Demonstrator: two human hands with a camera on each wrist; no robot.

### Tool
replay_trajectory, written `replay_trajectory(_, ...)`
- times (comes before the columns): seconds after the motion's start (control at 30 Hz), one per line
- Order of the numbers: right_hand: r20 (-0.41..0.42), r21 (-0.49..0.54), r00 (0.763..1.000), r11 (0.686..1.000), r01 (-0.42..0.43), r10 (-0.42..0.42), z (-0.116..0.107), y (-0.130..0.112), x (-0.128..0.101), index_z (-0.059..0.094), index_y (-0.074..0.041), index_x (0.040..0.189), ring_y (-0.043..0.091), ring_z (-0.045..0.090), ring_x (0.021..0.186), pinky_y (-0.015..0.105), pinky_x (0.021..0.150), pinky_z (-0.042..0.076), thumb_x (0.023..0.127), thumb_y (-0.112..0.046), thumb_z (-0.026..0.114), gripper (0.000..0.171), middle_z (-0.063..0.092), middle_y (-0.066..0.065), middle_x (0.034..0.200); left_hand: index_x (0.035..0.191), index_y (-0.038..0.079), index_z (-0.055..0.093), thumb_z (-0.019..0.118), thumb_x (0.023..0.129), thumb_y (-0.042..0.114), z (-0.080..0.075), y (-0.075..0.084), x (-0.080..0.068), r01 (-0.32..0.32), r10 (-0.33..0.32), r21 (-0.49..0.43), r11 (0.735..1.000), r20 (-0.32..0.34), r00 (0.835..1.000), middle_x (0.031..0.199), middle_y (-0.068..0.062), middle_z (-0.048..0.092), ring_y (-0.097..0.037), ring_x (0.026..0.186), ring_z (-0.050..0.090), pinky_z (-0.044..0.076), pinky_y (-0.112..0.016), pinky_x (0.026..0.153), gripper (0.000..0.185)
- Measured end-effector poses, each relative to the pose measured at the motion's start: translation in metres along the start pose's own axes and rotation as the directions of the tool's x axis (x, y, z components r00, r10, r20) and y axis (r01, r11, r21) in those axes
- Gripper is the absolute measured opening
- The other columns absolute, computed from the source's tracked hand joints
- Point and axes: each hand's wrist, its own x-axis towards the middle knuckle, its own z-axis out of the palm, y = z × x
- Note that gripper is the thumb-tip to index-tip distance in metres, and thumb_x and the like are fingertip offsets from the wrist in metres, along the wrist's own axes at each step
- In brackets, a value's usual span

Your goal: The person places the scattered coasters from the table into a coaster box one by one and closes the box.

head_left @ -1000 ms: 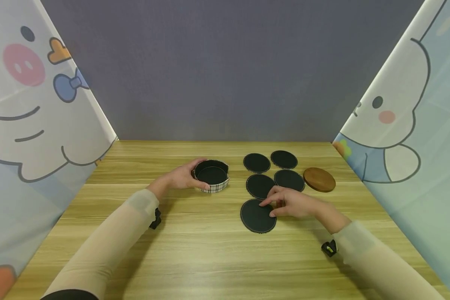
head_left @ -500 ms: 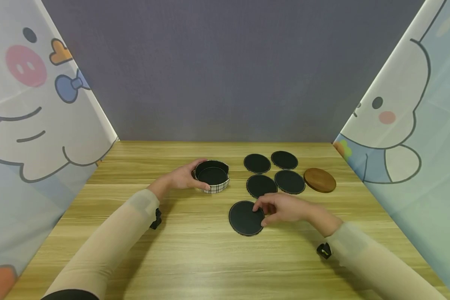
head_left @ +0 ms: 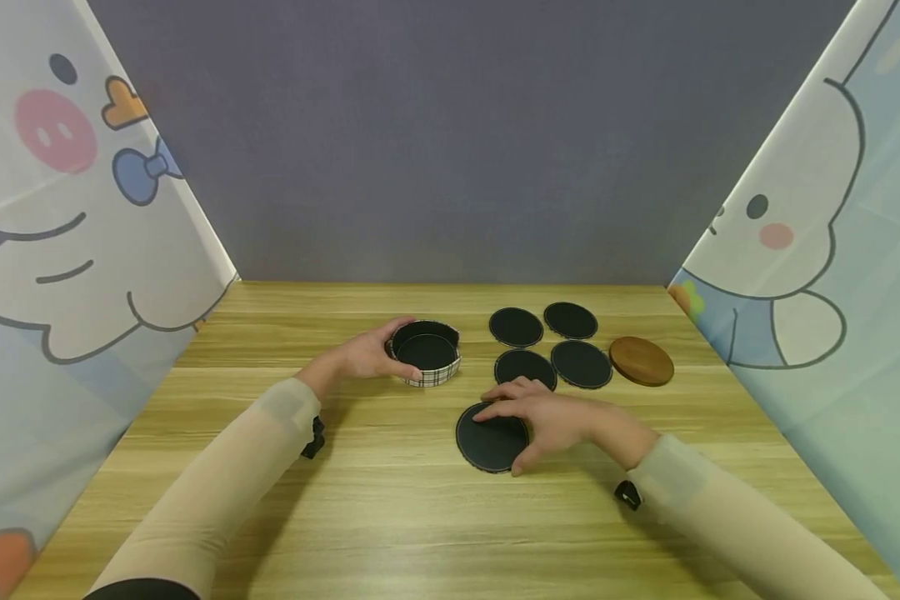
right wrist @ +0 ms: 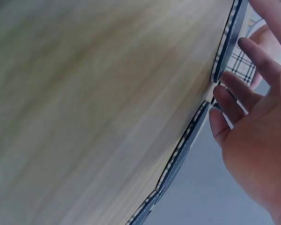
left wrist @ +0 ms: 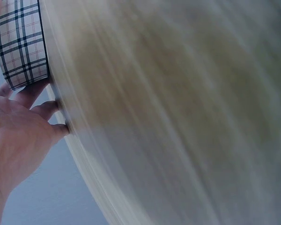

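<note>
In the head view, a round coaster holder [head_left: 429, 354], checked outside and black within, stands upright on the table with a gap in its right side. My left hand [head_left: 367, 353] grips its left side, thumb in front and fingers behind; the checked wall [left wrist: 24, 44] shows in the left wrist view. Over the nearest black round coaster [head_left: 487, 446] my right hand [head_left: 547, 421] is spread, index finger above its top and thumb by its right edge. That coaster [right wrist: 230, 40] lies flat at the fingertips in the right wrist view; firm contact is unclear.
Several more black coasters lie flat behind the right hand, among them one near coaster [head_left: 525, 368] and one far coaster [head_left: 570, 320]. A brown wooden disc [head_left: 641, 361] lies right of them on the wooden table [head_left: 390, 517]. A grey panel [head_left: 450, 142] stands behind.
The nearest coaster has slid left and slightly towards me, away from the others. My right hand has followed it left and its fingers have spread. The left hand keeps its place.
</note>
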Motion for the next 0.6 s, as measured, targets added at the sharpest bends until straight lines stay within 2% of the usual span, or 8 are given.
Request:
replay_trajectory(0.3,-0.051,-0.021,0.998,0.999,0.024,-0.025,0.002,-0.004,0.005,0.063,-0.033,0.152,0.025,0.043,0.14,0.056,0.114,0.04,0.079,-0.039,0.096,0.08,0.051,0.001,0.155,0.178,0.023,0.018,0.095,0.087,0.048,-0.001,0.003,-0.001,0.002,-0.002,-0.016,1.0,0.01,1.0,0.169,-0.022,0.043,-0.041,0.151,0.051,0.038,-0.062,0.126,0.122)
replay_trajectory(0.43,-0.086,-0.007,0.996,1.0,0.003,-0.003,0.0,-0.002,0.004,0.063,-0.033,0.151,0.025,0.042,0.142,0.056,0.114,0.041,0.078,-0.037,0.093,0.079,0.049,0.002,0.156,0.178,0.023,0.019,0.095,0.086,0.049,0.0,0.003,-0.001,0.002,-0.001,-0.005,1.0,0.006,1.0,0.169,-0.021,0.044,-0.041,0.151,0.051,0.037,-0.062,0.126,0.122)
replay_trajectory(0.6,-0.174,0.032,0.984,0.999,-0.041,0.046,-0.008,0.005,0.005,0.064,-0.034,0.151,0.031,0.042,0.144,0.06,0.114,0.042,0.081,-0.039,0.094,0.077,0.048,0.006,0.157,0.178,0.022,0.018,0.094,0.086,0.05,0.0,0.002,-0.002,-0.007,0.007,-0.007,1.0,0.002,1.0,0.17,-0.023,0.042,-0.043,0.152,0.05,0.036,-0.064,0.126,0.122)
